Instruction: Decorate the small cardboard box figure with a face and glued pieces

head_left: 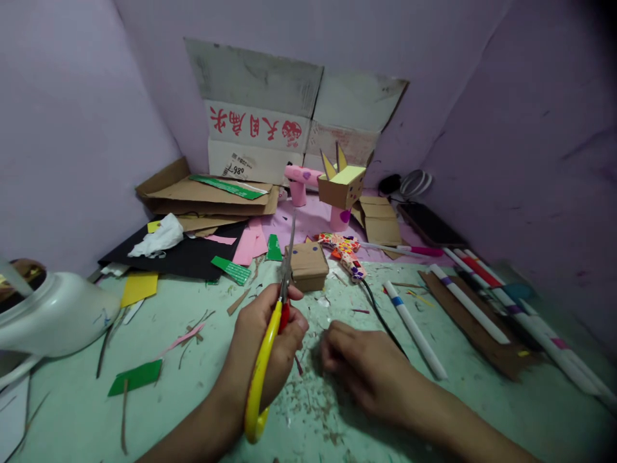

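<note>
My left hand (263, 344) is closed around a pair of scissors (270, 334) with yellow handles and a red pivot. Their blades point up and away toward a small brown cardboard box (308, 265). My right hand (359, 366) rests on the green table (193, 399) just right of the scissors, fingers curled and pinched low over the surface. Whatever they pinch is too small to make out. Paper scraps lie scattered around both hands.
Several white markers (414, 329) and a brown cardboard strip (475, 328) lie at right. A colourful glue gun (346, 254), a cardboard animal figure (342, 186), stacked cardboard (207, 196), black paper (193, 257), a white lamp (53, 315) and a printed carton (270, 122) surround the workspace.
</note>
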`<state>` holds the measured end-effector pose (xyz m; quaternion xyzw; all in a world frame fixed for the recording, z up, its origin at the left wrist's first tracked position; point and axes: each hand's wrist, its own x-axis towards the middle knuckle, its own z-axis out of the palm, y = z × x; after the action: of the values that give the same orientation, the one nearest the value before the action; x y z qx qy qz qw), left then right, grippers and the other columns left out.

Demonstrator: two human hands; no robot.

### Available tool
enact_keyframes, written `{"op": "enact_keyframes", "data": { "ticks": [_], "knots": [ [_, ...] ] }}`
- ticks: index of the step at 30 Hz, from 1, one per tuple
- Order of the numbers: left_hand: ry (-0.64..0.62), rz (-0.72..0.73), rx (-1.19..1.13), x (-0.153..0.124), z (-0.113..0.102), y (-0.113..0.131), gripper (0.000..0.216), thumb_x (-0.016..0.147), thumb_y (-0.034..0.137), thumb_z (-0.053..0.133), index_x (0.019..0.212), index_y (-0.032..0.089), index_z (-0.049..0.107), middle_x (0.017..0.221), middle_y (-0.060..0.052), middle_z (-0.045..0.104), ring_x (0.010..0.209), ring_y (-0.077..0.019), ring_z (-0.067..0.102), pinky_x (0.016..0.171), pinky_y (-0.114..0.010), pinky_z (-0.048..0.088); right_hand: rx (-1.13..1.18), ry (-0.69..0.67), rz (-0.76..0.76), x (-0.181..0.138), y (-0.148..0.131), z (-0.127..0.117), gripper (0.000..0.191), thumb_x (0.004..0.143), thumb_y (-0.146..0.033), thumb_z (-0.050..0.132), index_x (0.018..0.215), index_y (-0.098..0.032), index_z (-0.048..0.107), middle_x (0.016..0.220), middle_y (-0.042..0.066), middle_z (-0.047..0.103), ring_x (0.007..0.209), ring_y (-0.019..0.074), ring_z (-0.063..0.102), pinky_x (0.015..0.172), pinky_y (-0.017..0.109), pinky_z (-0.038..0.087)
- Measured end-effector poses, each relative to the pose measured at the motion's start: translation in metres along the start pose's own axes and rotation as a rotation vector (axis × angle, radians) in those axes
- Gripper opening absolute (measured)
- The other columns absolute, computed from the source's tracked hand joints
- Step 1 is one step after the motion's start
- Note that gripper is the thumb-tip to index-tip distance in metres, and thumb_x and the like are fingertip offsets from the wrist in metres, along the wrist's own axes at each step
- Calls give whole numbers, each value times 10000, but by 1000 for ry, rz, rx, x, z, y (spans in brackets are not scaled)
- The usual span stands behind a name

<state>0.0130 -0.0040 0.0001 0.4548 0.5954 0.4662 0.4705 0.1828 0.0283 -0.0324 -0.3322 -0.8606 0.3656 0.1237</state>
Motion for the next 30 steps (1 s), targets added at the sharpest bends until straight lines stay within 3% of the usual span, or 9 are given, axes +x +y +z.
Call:
{"op": "enact_keyframes", "data": {
  "ticks": [4,6,8,10,13,16,21,27,30],
  "knots": [
    [-21,-39,-68,-5,4,4,191,726,253,611,889,222,517,557,87,499,376,-71,421,363,-185,332,721,146,202,4,3,-8,279,838,-453,504,723,-209,431,615,-53,364,531,110,333,499,229,283],
    [-47,-58,-86,-8,7,4,198,706,241,618,875,221,518,559,80,519,384,-76,435,370,-189,332,876,139,261,4,4,-10,355,797,-545,543,730,-214,432,579,-79,312,480,93,259,457,221,228],
    [-71,-59,-65,-9,9,3,212,694,229,626,881,216,525,577,66,545,407,-82,443,379,-191,332,760,172,224,3,3,-10,315,809,-494,554,720,-205,467,579,-63,375,500,103,332,485,227,275],
    [-86,-34,-25,-9,9,2,224,690,224,635,888,213,531,598,54,562,429,-87,452,387,-192,338,445,189,109,1,2,-9,191,827,-341,560,716,-187,543,664,-8,513,610,135,469,574,247,352],
    [-63,-3,18,-6,6,2,205,713,218,619,894,219,525,586,69,541,420,-80,429,384,-188,342,78,76,-5,-3,3,-7,94,812,-163,568,770,-182,650,783,25,628,692,148,573,637,253,393],
    [-53,15,10,-3,2,2,196,733,210,595,908,220,508,565,85,515,397,-70,398,372,-184,341,-18,-16,-7,-3,5,-4,102,811,-149,599,810,-197,690,803,9,659,694,135,610,646,236,408],
    [-62,25,-4,-3,1,1,194,731,195,588,905,222,506,562,89,505,404,-67,392,369,-180,339,-141,-30,-21,-1,5,2,130,814,-150,572,823,-213,685,822,3,670,687,136,619,622,239,395],
    [-49,17,10,-3,1,-2,204,721,224,600,911,218,523,594,70,520,413,-68,399,360,-179,331,-425,-103,-79,2,-3,5,140,728,-78,525,745,-186,613,765,16,651,581,137,556,513,287,270],
    [-47,6,19,-1,2,-4,211,719,237,600,913,215,519,606,68,522,403,-68,410,349,-177,341,-514,-117,-65,3,-3,11,192,718,-56,493,801,-181,612,784,36,661,536,139,521,495,309,206]
  ]
}}
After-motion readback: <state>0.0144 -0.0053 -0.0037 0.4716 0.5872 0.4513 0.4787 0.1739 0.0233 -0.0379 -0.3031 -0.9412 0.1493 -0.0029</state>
